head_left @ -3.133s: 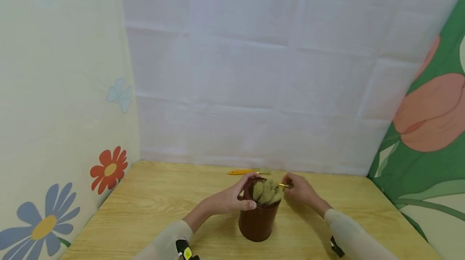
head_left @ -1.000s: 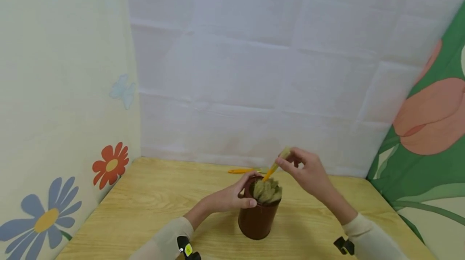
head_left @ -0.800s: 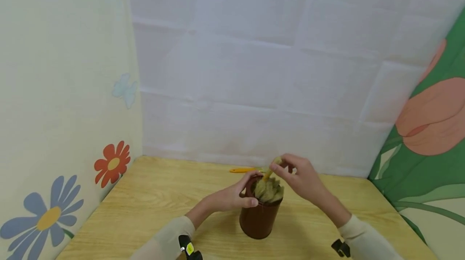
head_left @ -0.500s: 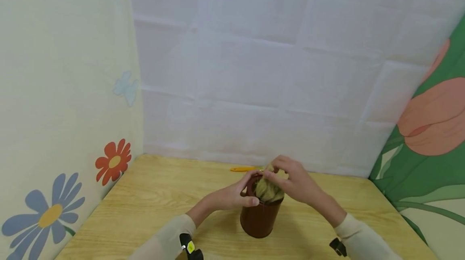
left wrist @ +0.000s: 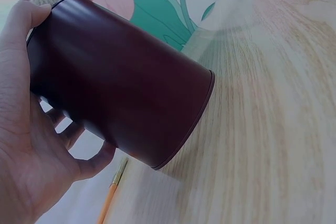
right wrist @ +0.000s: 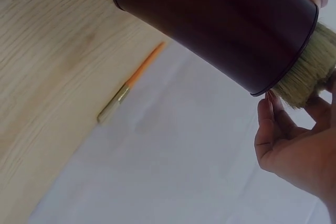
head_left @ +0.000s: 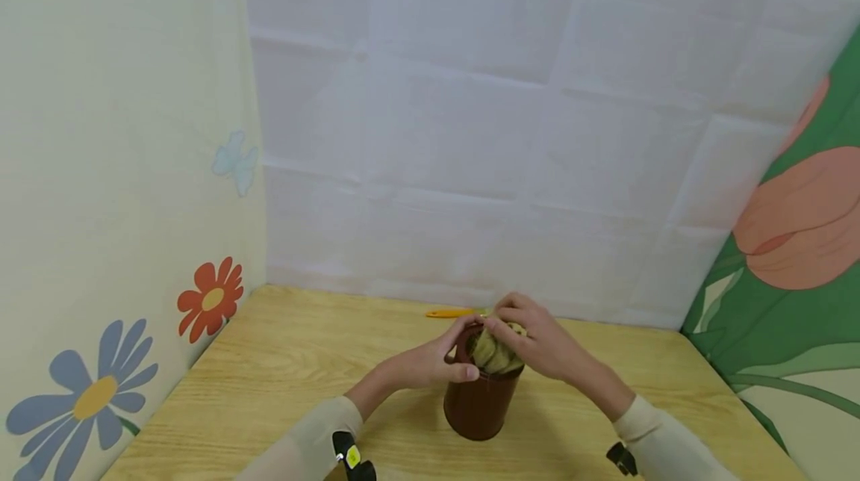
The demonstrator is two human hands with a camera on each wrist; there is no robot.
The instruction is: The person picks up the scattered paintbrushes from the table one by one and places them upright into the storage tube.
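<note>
A dark brown cylindrical cup (head_left: 478, 408) stands on the wooden table, packed with paintbrushes (head_left: 493, 350) whose pale bristles point up. My left hand (head_left: 423, 367) grips it near the rim, thumb on the near side and fingers round the far side, as the left wrist view also shows. Over the mouth of the cup, my right hand (head_left: 531, 331) pinches a paintbrush among the bristles. That brush's handle is hidden inside the cup. In the right wrist view, the right fingers (right wrist: 266, 124) lie against the bristles (right wrist: 307, 72) just past the rim.
Another paintbrush, with an orange handle (head_left: 446, 314), lies behind the cup near the table's back edge. A creased white cloth (head_left: 430, 130) hangs behind the table (head_left: 302, 361). Flower-printed panels flank it on the left (head_left: 121, 205) and right (head_left: 793, 294).
My right hand took up a paintbrush from right of the cup, raised it bristles up, and lowered it handle first into the cup. The left hand kept its grip on the cup.
</note>
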